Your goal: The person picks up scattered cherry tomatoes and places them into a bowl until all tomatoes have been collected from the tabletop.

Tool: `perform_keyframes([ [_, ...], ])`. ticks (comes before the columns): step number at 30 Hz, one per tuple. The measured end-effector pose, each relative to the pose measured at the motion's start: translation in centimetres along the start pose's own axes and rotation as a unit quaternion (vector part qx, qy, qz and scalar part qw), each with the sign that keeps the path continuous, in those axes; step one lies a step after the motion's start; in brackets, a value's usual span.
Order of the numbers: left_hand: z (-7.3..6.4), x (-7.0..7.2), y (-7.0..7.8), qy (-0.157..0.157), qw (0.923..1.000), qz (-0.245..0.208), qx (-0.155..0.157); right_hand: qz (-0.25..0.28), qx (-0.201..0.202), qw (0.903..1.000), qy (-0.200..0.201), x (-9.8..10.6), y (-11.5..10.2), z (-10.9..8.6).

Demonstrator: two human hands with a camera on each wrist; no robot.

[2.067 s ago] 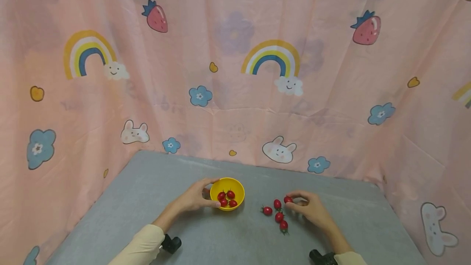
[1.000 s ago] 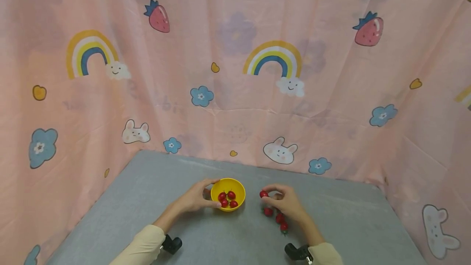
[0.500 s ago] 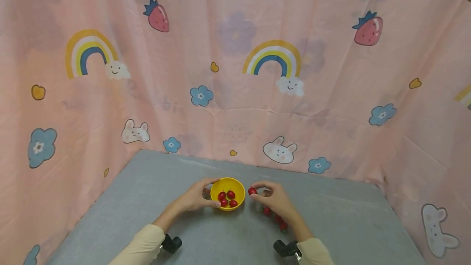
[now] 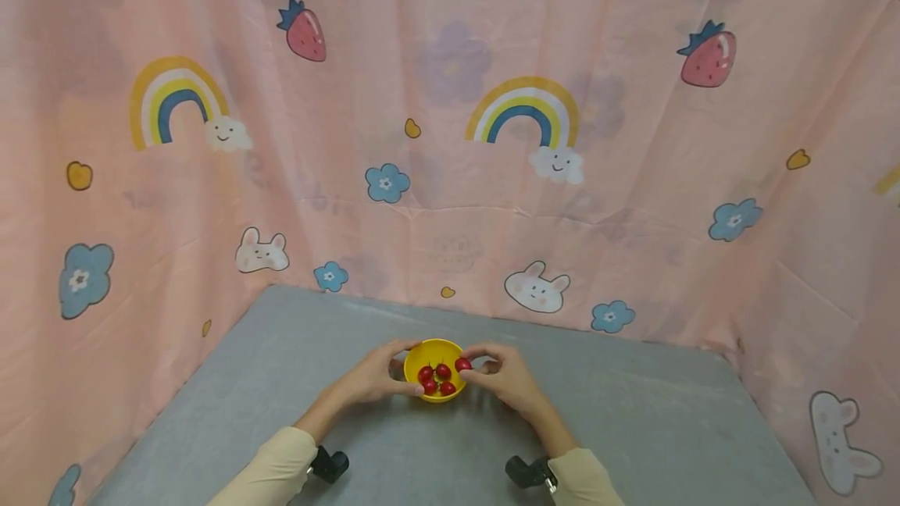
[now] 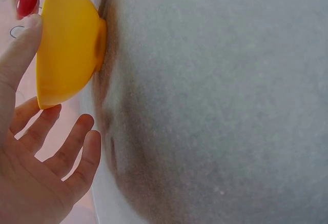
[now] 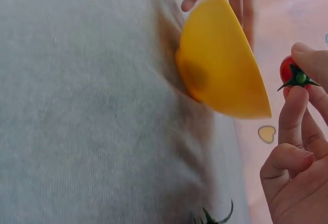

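Bowl (image 4: 432,351) on bench (image 4: 633,412) toward far edge; left hand (image 4: 376,375) grips it. Right hand (image 4: 509,383) pinches tomato (image 4: 462,365) near rim. Four inside, head view only; right wrist view alone catches cut-off green stem (image 6: 208,217).

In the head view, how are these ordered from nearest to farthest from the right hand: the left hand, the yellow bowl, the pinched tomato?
1. Pinched tomato, held by the right hand.
2. Yellow bowl, just left of that tomato.
3. Left hand, on the bowl's left side.
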State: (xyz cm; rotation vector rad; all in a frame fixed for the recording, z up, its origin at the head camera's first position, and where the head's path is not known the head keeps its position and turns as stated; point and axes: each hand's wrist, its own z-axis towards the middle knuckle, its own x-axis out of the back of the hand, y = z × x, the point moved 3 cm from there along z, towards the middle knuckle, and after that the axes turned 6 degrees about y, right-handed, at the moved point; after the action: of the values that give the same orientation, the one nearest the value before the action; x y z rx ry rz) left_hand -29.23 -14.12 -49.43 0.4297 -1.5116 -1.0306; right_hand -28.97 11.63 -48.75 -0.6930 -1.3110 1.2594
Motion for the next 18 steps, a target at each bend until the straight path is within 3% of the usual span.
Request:
perform_keyframes([
  [9, -0.01, -0.08, 0.12, -0.002, 1.0000, 0.000, -0.006, 0.011, -0.009, 0.9998, -0.014, -0.63, 0.32, 0.20],
  [18, 0.00, -0.16, 0.07, 0.000, 1.0000, -0.004, -0.003, 0.011, 0.001, 0.9999, -0.010, 0.14, 0.88, 0.11],
])
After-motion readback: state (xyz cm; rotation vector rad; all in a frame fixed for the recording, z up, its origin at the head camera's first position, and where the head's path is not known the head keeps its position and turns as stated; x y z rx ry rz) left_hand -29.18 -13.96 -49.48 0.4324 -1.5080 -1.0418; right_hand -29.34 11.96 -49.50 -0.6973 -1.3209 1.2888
